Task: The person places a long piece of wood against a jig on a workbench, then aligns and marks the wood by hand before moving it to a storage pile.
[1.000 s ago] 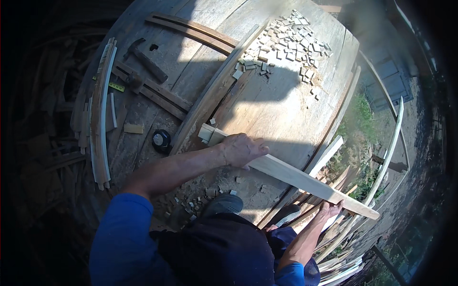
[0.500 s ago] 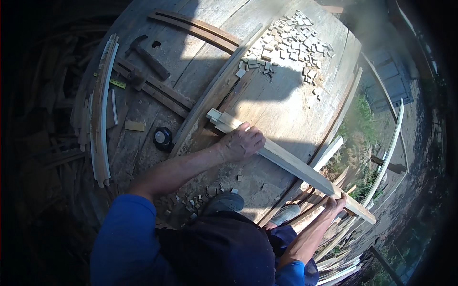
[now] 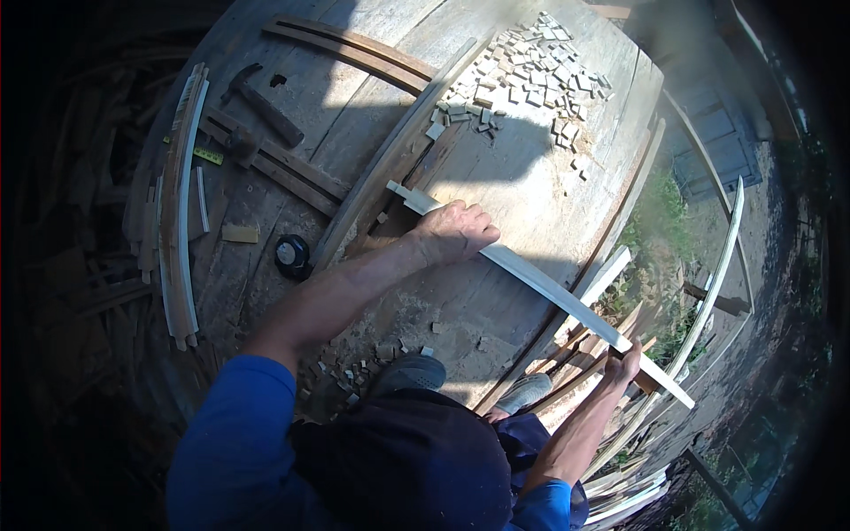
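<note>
Two hands on one pale wooden strip (image 3: 549,288), slanting from eleven o'clock to four.
The left hand (image 3: 458,232) closes its fingers over it near the stepped upper end; the right hand (image 3: 624,363) grips it toward four o'clock (fingers partly hidden). Small wooden blocks (image 3: 537,74) lie scattered at one, a hammer (image 3: 271,115) between ten and eleven.

Room: bare boards (image 3: 533,202), mid-frame, between wood chips (image 3: 560,84) at upper centre and held strip (image 3: 556,295) below | Block: long beam (image 3: 396,146) slanting left of centre | Frame-left clutter: hammer (image 3: 273,116), tape measure (image 3: 291,255), strip stack (image 3: 173,212)
</note>
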